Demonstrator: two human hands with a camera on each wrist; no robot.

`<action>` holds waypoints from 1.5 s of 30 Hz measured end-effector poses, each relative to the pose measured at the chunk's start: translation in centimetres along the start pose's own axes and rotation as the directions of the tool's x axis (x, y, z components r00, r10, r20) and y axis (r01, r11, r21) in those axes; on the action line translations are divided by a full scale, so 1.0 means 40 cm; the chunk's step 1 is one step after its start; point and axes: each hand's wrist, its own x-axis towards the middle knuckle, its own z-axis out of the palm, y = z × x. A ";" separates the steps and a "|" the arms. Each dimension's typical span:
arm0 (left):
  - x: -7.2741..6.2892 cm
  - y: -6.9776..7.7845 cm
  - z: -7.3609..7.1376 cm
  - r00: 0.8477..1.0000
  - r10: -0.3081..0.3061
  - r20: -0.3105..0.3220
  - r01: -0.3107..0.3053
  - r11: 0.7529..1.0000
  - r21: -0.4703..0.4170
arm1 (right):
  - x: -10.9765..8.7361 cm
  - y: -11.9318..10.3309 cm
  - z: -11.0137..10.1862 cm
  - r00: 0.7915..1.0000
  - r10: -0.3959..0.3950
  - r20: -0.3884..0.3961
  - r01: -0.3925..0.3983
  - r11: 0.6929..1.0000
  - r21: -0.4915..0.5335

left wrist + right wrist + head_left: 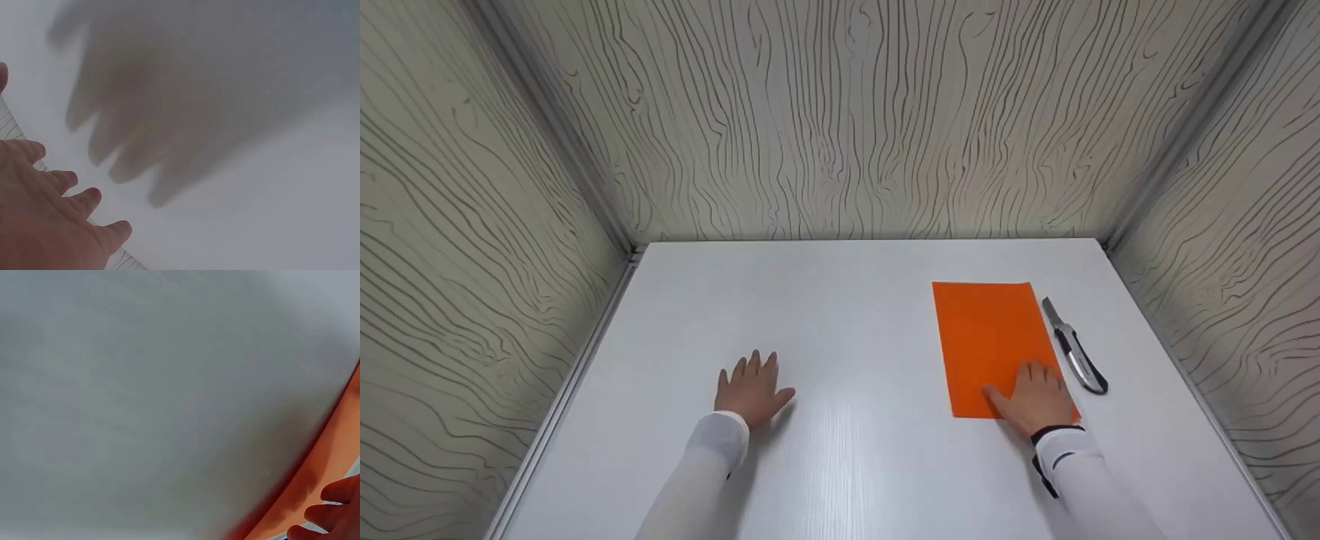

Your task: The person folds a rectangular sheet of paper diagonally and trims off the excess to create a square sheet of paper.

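An orange sheet of paper (986, 337) lies flat on the right half of the white table (840, 315). Over its lower right corner is my right hand (1039, 401), fingers spread and pointing away from me. Just right of the sheet lies a utility knife (1076, 352) with a silver and black handle, its blade end pointing to the far side. My left hand (750, 394) is spread over the bare white surface left of the middle, holding nothing. In the left wrist view the fingers (87, 199) of that hand stand apart, with their shadow on the table.
A wood-grain patterned panel (840, 120) rises behind the table. Similar panels stand on the left (472, 262) and right (1245, 247), with grey metal strips at the corners.
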 end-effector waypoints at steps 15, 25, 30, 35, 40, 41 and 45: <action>-0.024 -0.002 0.085 0.999 -0.006 -0.046 0.004 0.999 -0.039 | -0.009 0.006 0.024 0.997 0.078 -0.001 -0.078 0.997 0.017; -0.021 0.002 0.072 0.998 0.029 -0.054 -0.029 1.000 -0.001 | -0.016 -0.013 0.031 0.992 0.124 0.016 -0.124 0.992 -0.012; -0.022 0.028 0.055 0.996 0.081 -0.047 -0.080 0.997 0.010 | -0.014 -0.021 0.034 0.996 0.084 0.010 -0.084 0.996 0.005; -0.024 0.065 0.047 0.989 0.142 -0.031 -0.141 0.990 0.021 | -0.013 -0.033 0.044 0.999 0.041 0.012 -0.041 0.999 0.024; -0.026 0.103 0.050 0.979 0.202 -0.013 -0.201 0.978 0.048 | -0.011 -0.052 0.059 1.000 -0.018 -0.005 0.018 0.999 0.045; -0.027 0.109 0.052 0.977 0.212 -0.008 -0.211 0.976 0.057 | -0.011 -0.057 0.062 0.999 -0.032 -0.008 0.032 0.998 0.048; -0.034 0.136 0.063 0.966 0.260 0.005 -0.260 0.963 0.076 | -0.009 -0.077 0.076 0.997 -0.077 -0.005 0.077 0.996 0.049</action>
